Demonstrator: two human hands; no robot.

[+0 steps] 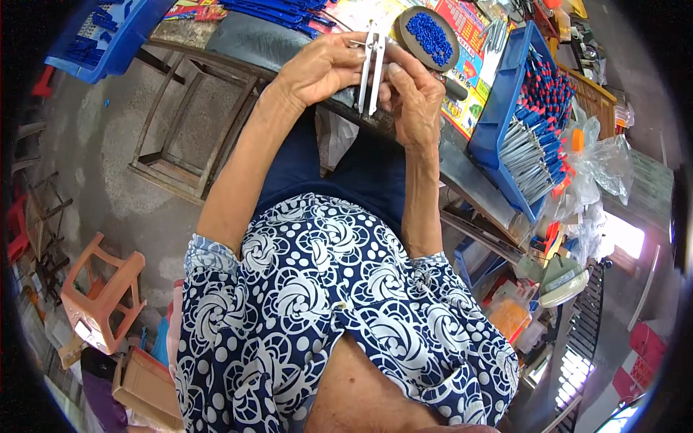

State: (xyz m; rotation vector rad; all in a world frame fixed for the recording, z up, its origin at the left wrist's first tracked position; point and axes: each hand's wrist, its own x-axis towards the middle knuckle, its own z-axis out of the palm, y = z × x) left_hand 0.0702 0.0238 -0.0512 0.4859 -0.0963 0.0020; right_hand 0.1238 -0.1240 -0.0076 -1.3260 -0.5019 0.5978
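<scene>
Above the near edge of the workbench, a silver metal piece (377,72) with two long, narrow arms, like bare pliers handles joined at the top, is held upright between my hands. My left hand (325,68) is closed, its thumb and fingertips pinching at the upper left side of the piece. My right hand (415,90) grips it from the right with bent fingers, partly hidden behind the arms. Just beyond my right hand sits a round brown dish (401,30) holding many small blue pieces (429,40).
Blue strips (278,10) lie at the bench's far side. To the right, a blue crate (494,108) holds metal tools with blue and red handles. Another blue crate (123,50) stands upper left. A wooden stool frame (170,186) and an orange plastic stool (101,307) occupy the left floor.
</scene>
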